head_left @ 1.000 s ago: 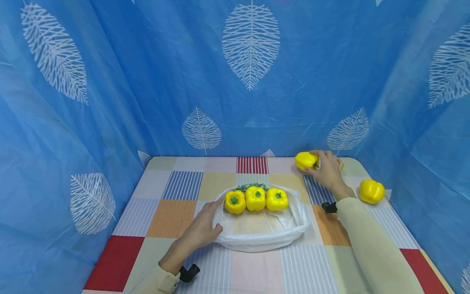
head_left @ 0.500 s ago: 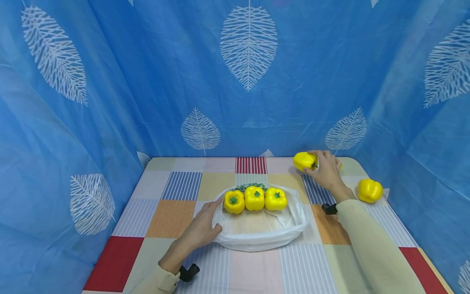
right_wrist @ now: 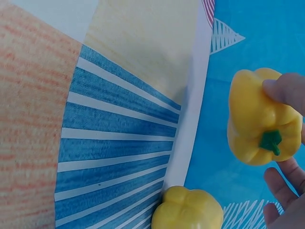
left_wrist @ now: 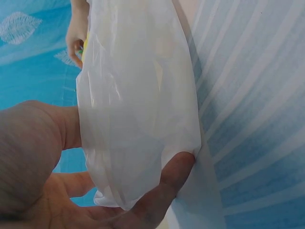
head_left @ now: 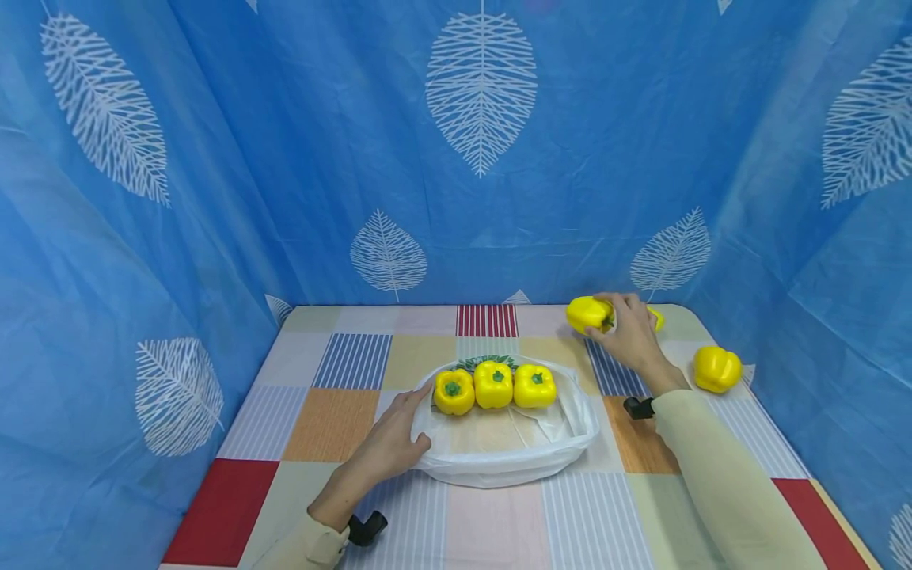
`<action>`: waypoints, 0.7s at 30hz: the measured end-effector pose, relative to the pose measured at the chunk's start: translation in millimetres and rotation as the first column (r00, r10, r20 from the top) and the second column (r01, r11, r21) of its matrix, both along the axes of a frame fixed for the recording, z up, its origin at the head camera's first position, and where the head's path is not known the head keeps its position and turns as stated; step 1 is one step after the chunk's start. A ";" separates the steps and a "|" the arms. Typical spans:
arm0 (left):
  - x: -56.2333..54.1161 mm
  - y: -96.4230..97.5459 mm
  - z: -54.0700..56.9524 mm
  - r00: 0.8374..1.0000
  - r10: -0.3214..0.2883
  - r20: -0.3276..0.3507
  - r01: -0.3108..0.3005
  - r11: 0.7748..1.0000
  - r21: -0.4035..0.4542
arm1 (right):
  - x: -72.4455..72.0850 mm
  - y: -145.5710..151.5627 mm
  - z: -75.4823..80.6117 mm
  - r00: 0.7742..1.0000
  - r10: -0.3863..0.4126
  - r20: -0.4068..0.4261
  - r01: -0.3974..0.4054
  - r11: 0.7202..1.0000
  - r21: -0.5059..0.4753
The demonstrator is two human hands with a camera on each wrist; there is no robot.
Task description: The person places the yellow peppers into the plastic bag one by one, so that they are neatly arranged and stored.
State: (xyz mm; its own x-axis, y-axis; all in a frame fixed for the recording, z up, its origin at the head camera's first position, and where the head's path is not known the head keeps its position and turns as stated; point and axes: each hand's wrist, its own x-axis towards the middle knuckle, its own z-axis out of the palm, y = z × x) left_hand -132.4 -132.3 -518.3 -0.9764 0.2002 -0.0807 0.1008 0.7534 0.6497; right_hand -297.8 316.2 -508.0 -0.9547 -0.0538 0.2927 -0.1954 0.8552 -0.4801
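Note:
In the head view my right hand [head_left: 630, 336] pinches a yellow bell pepper [head_left: 587, 314] near the far right of the table. In the right wrist view this bell pepper [right_wrist: 255, 117] has its green stem showing, with thumb and fingers around its side. My left hand [head_left: 388, 435] rests against the left side of a white plastic bag [head_left: 499, 471], thumb and fingers spread along it. In the left wrist view the fingers [left_wrist: 162, 195] touch the bag's side [left_wrist: 138, 109]. Three yellow bell peppers [head_left: 494, 385] stand in a row in the bag, stems up.
A second yellow bell pepper [head_left: 656, 319] lies partly hidden behind my right hand, and another bell pepper [head_left: 716, 369] lies at the right table edge. A patchwork cloth [head_left: 331, 423] covers the table. Blue curtain [head_left: 299, 158] with white leaves surrounds the back and sides.
My right hand has shifted slightly left with the bell pepper, so more of the pepper behind the hand shows. The left hand, the bag and its row of peppers look unchanged.

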 end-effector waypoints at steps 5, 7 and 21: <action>-0.3 0.1 0.7 1.000 0.001 -0.002 -0.001 1.000 0.007 | 3.1 1.3 1.6 1.000 0.003 0.024 -0.002 1.000 -0.013; -0.4 0.0 1.5 1.000 -0.002 -0.005 0.002 1.000 0.006 | 4.2 1.7 2.0 0.999 0.007 0.033 -0.006 1.000 -0.018; 2.1 2.1 2.9 1.000 -0.001 0.014 0.001 1.000 0.014 | 9.1 0.2 5.0 0.997 0.082 0.001 -0.082 0.996 -0.035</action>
State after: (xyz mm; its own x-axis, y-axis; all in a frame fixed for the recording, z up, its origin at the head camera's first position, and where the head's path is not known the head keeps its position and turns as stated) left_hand -130.3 -130.1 -515.4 -0.9751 0.2020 -0.0915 0.0922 0.7445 0.6613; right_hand -288.7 316.4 -503.0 -0.9484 -0.1214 0.2931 -0.2625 0.8190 -0.5103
